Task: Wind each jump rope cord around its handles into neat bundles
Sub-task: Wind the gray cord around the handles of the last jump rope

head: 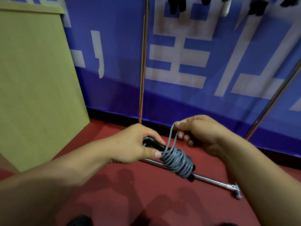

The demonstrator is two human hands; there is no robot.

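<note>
- Above the red floor [114,193], at centre: left hand [133,144] grips the black handles [154,144] — grey cord [177,162] coiled round them.
- At two o'clock of the coil, right hand [200,132] pinches a cord loop.

- Light is even and fairly bright, coming from above and a little behind the camera.
- Soft dark shadows of the arms fall on the red floor [162,201], low in the frame.
- A thin glare line runs down the upright pole [143,62]; the floor bar [211,179] shines too.
- The banner [195,62] looks soft, its white shapes smeared at the edges.
- Wide-angle bending: the board [37,82] leans and the poles splay outward.
- The near forearms are blurred.
</note>
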